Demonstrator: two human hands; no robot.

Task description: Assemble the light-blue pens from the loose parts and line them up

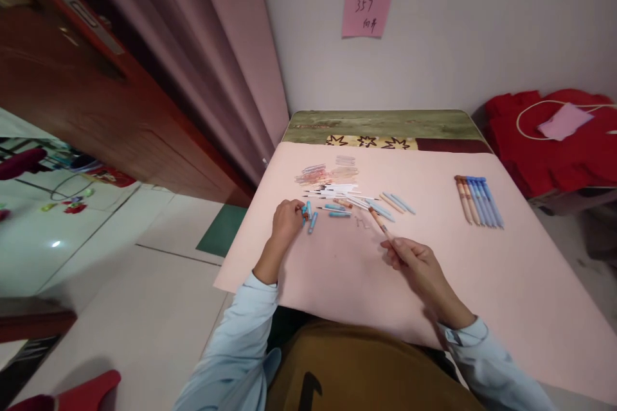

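Observation:
My right hand [417, 263] pinches a peach-coloured pen [380, 225] with a brown end, tilted up and away to the left above the table. At the left of the pile my left hand [288, 221] has its fingers drawn together at small blue and brown pen parts [305, 210]; what lies between the fingertips is hard to make out. Close to it rests a short blue pen piece [313, 222]. Thin white refills [337, 191] with dark tips lie heaped between the hands. Blue and peach barrels [398, 203] are scattered right of the heap.
A row of brown-ended and blue pens [479, 202] lies side by side at the right. Clear or pale tube-like pieces [344, 170] lie behind the refills. Pink paper [332, 282] covers the table [385, 119]. Red cloth [530, 148] sits beyond its right side; a wooden door [159, 115] stands left.

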